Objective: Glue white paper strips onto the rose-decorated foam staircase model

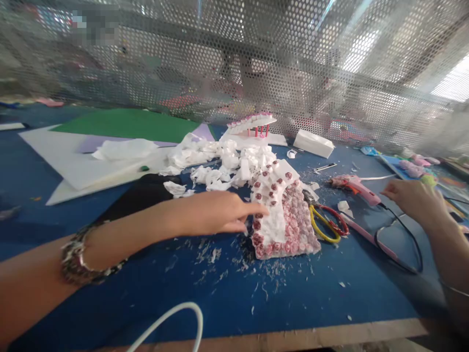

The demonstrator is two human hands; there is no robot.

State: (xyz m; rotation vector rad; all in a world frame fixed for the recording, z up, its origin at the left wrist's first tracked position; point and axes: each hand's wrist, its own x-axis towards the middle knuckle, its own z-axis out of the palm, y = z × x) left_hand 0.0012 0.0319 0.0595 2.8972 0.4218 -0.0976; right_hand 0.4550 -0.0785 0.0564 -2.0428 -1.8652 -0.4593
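A white foam craft piece (274, 227) lies mid-table, covered with rows of small pink and dark red rosettes. My left hand (220, 212) reaches in from the left, its index finger stretched onto the piece's left edge and its thumb apart. Nothing shows in its grasp. To the right, my right hand (414, 198) is above the table beside a pink glue gun (362, 190), apart from it. Its fingers are curled together, and what they hold, if anything, is hidden. Scissors with one yellow and one red handle (326, 227) rest against the piece's right side.
Crumpled white scraps (216, 168) lie behind the piece. Green sheet (128, 124) and white boards (84, 166) are at the left. A small model on red posts (252, 124), a white block (313, 143) and a cutter knife (325, 167) stand or lie farther back. A black cord (419, 249) loops at right.
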